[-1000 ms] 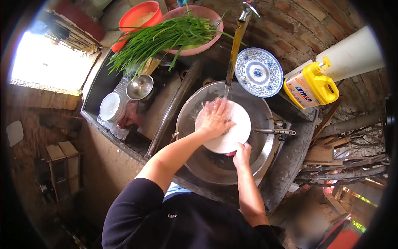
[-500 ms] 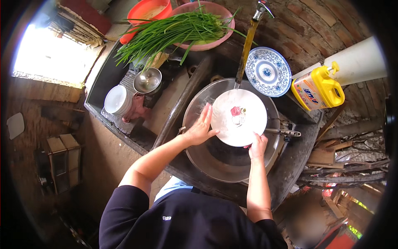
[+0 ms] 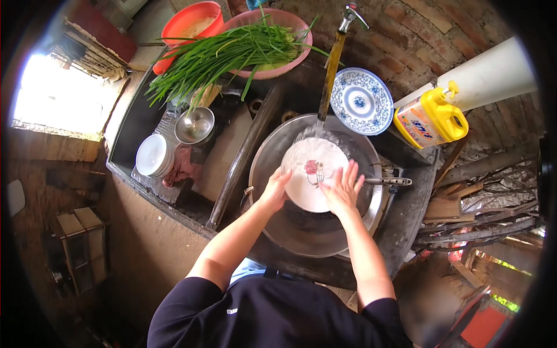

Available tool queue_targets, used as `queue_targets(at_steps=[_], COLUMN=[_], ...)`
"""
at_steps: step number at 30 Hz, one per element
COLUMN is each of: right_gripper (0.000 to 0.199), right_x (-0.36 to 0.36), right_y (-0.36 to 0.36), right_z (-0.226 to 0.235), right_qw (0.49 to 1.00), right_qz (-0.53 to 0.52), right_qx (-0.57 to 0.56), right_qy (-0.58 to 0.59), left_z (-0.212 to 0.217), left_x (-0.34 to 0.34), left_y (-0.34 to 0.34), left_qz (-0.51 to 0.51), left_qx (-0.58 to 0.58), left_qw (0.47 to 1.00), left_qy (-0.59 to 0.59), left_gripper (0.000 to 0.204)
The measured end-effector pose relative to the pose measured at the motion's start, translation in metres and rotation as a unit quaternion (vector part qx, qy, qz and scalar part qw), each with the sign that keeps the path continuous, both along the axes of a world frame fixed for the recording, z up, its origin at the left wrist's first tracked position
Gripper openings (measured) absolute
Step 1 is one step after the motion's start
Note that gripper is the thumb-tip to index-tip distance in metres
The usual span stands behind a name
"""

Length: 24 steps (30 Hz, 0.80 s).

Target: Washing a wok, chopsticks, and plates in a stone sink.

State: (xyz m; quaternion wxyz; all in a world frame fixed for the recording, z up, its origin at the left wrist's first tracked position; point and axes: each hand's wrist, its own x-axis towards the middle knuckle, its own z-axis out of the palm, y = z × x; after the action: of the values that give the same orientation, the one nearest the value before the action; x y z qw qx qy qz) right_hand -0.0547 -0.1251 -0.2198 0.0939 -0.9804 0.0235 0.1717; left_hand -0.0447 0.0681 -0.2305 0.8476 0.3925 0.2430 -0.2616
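**White plate under running tap, both hands on it**

We see the white plate held over the wide steel basin, tilted toward the person, with a small pink motif at its centre. Water from the tap runs down a yellowish spout pipe and lands on the plate's far edge.

Left hand: clasped on the plate's left rim, fingers curled around the edge, thumb on the face. It holds the plate.

Right hand: fingers spread wide and flat, palm pressed on the plate's right half. We cannot tell whether it grips the rim.

Just right of the right hand, a metal handle lies across the basin's rim. Beyond the hands, past the spout, a blue-and-white patterned plate sits on the counter edge; right of it stands a yellow detergent jug with a handle, and a white cylinder behind it.

Far beyond the left hand, a pink basin carries a long bunch of green chives, which droops leftward; an orange basin is just beside it. Left of the left hand, well apart, we note a small steel bowl and a stack of white bowls in a dark trough. A dark pole lies slanted between that trough and the steel basin.
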Motion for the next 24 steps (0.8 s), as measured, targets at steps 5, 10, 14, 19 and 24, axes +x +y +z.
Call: queue_targets(at_steps=[5,10,14,19,24], right_gripper=[0.069,0.059,0.058,0.073,0.069], right_x=[0.046,0.026,-0.018,0.022,0.049], right_y=[0.052,0.076,0.030,-0.004,0.038], right_z=[-0.036,-0.024,-0.005,-0.022,-0.029], right_qw=[0.996,0.981,0.961,0.987,0.987], right_qz=[-0.069,0.091,0.230,0.114,0.071], right_qx=[0.052,0.109,0.150,-0.051,0.008], right_qy=[-0.035,-0.131,0.031,-0.102,-0.143], left_z=[0.000,-0.029,-0.028,-0.013,-0.011], left_x=[0.014,0.028,0.030,0.036,0.046], left_y=[-0.011,-0.007,0.010,0.005,0.001], left_qz=[-0.050,0.005,0.044,-0.043,-0.075], left_qx=[0.037,0.054,0.068,0.064,0.037], left_qw=[0.998,0.993,0.991,0.993,0.996], left_qy=[-0.013,-0.105,-0.103,-0.089,-0.035], left_gripper=[0.041,0.041,0.032,0.032,0.034])
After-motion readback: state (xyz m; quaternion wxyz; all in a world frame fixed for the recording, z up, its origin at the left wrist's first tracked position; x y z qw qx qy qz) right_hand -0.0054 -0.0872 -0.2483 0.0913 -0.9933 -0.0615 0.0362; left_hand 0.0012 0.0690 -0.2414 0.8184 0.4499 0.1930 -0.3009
